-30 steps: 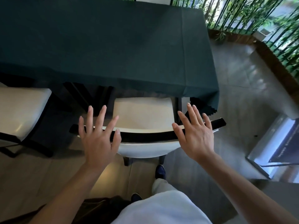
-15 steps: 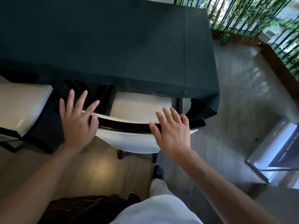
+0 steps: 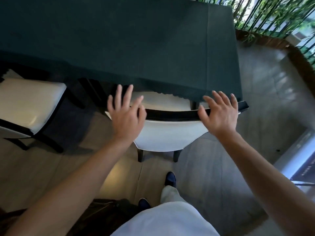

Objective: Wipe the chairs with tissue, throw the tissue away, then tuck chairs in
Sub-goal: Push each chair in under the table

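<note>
A chair (image 3: 167,133) with a white padded back and a black top rail stands in front of me, most of its seat under the green-clothed table (image 3: 119,40). My left hand (image 3: 126,114) lies over the left end of the rail with fingers spread and straight. My right hand (image 3: 219,113) lies over the right end, fingers spread too. Neither hand holds anything. No tissue is in view.
A second white-seated chair (image 3: 29,103) stands at the left, pulled out from the table. Grey tiled floor (image 3: 265,103) runs to the right, bounded by a planter of bamboo (image 3: 272,16). A metal-framed stand (image 3: 300,160) sits at the right edge.
The chair has slid forward so its seat is mostly under the tablecloth. Both hands travelled forward with the top rail, fingers staying spread.
</note>
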A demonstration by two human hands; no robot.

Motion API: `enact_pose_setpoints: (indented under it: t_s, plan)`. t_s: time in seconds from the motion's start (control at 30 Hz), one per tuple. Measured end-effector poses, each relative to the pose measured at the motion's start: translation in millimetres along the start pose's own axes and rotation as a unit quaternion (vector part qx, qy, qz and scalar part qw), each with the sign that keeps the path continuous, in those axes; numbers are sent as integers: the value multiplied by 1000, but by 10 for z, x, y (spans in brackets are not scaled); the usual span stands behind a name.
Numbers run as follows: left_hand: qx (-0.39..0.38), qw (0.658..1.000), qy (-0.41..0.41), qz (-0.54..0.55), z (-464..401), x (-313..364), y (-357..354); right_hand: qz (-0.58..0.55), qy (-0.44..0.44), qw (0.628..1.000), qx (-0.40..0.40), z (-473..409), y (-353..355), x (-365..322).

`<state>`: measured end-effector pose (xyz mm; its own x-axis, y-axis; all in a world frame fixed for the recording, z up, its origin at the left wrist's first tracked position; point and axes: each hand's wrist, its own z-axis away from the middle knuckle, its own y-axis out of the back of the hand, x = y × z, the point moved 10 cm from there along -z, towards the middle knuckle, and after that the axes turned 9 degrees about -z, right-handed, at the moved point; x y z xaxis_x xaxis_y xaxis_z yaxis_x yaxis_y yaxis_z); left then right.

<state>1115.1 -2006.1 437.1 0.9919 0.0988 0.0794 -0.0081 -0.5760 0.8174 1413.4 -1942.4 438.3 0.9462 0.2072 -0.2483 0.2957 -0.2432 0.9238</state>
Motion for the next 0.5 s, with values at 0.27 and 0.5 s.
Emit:
enact_pose_setpoints:
  t_s: [0.27,0.5]
  plan:
    - [15,999,-31,4,-187,8,-179,-10,-61,998,-6,-82,-115,86]
    - [1,998,-57,9,-346,-651,-276,11,-21,997,-77,68,-295,-532]
